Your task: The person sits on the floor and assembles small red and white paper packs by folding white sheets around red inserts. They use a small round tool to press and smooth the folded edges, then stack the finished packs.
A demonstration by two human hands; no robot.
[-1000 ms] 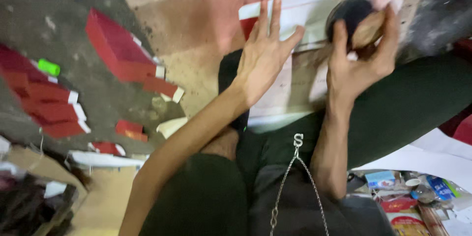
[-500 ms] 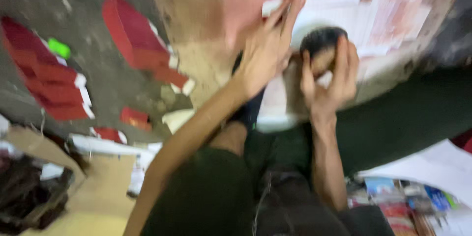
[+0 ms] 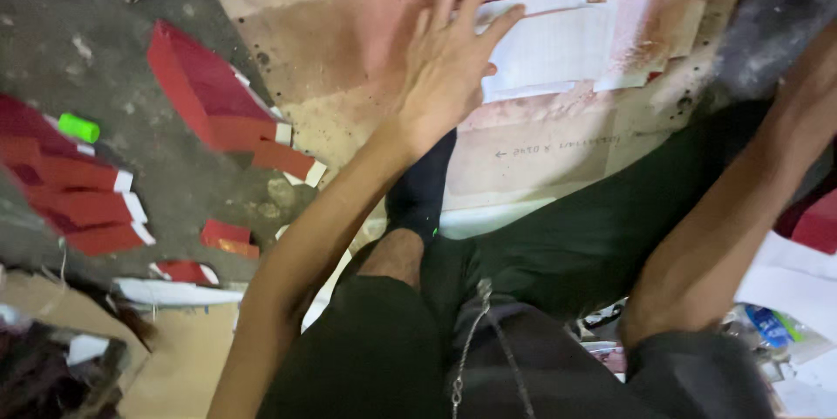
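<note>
My left hand lies flat with fingers spread on the stained board, its fingertips resting on the edge of a white paper sheet. It holds nothing. My right forearm stretches up toward the right edge, and the hand itself is out of frame. I sit with dark trousers and a dark sock on the board.
Red folded box pieces with white flaps lie on the grey floor at the left, with a stack of more and a small green cap. Cardboard sits lower left. Packets and bottles clutter the lower right.
My right hand, which held a dark round object over the paper, has swung off to the right out of view. My left hand has stayed on the paper with its fingers spread.
</note>
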